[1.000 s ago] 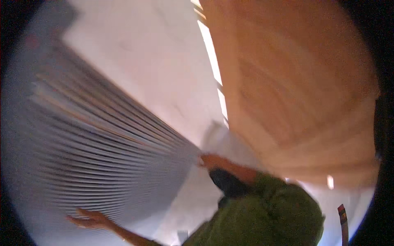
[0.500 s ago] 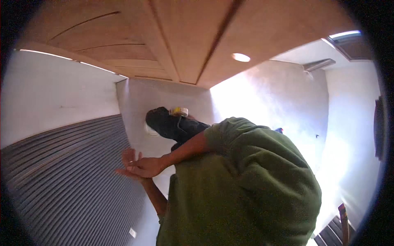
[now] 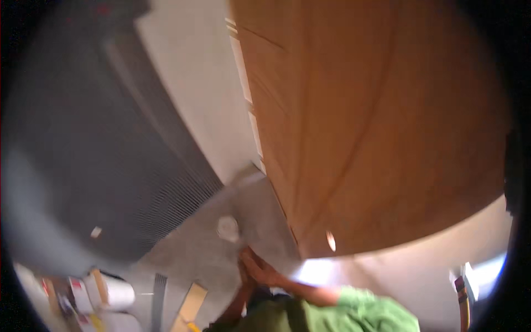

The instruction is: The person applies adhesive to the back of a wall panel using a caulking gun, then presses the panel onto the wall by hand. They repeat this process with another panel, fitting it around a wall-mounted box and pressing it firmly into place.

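My left hand [image 3: 245, 273] and my right hand [image 3: 264, 272] are close together in front of my body, low in the head view. They overlap and touch, and motion smears their fingers. I cannot make out anything held between them. Beyond the hands, a round off-white object [image 3: 228, 228] rests on the grey floor [image 3: 193, 246]; its kind is too blurred to tell. My right arm runs out of a green sleeve [image 3: 365, 310].
A dark ribbed wall panel [image 3: 160, 149] rises at left; a large brown wooden door [image 3: 359, 122] fills the upper right. At lower left are white containers [image 3: 119, 293], a grey ribbed strip [image 3: 159, 299] and a wooden board [image 3: 192, 303].
The view has swung, so the panel and door now stand steeply. My hands appear lower in the picture, still together, and the containers, strip and board have come into view.
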Available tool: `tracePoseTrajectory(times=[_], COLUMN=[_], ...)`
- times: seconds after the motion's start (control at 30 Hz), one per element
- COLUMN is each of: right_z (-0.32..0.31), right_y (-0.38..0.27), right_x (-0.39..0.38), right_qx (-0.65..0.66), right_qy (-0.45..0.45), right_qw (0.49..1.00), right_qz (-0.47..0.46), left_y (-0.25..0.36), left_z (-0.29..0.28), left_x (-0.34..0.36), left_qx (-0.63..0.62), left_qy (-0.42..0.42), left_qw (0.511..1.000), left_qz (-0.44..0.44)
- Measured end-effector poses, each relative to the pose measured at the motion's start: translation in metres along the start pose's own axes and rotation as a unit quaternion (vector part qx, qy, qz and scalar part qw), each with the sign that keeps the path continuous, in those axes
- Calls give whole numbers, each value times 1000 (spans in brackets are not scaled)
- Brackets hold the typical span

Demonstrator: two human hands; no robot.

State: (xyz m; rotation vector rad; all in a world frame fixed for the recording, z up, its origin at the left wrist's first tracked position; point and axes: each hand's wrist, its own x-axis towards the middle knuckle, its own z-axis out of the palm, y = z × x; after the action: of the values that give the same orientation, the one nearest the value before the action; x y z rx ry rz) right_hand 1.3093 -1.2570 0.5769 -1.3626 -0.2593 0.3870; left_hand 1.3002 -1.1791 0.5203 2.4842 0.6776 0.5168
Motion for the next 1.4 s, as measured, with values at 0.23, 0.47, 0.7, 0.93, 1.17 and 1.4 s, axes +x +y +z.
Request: tracePoseTrajectory(times=[0.23,0.47,0.7,0.93,1.17,1.4], right_z=[-78,-121,-82,-148,-182,-168], right_y=[39,37,39,136,21,58], right_x=[-24,1,-40,-63,-92,-128], right_qx=[-67,-13,135,162,17,-29], right_qy=[-55,22,-277,-377,-141,-97], right_qw=[959,986,898,888,941,973], right_qz=[270,162,316,209,306,206], left_y=[64,115,111,124,90,11], left_z=[9,10,-23,5,38,-11], left_x=[-67,-94,-111,-117,-129,-202], left_qx=[-203,-254,-294,-355,-269,-182], left_qy=[-55,-27,35,-11,-11,56], left_qw=[977,967,953,933,947,982], left_qz=[34,24,-69,56,176,-12])
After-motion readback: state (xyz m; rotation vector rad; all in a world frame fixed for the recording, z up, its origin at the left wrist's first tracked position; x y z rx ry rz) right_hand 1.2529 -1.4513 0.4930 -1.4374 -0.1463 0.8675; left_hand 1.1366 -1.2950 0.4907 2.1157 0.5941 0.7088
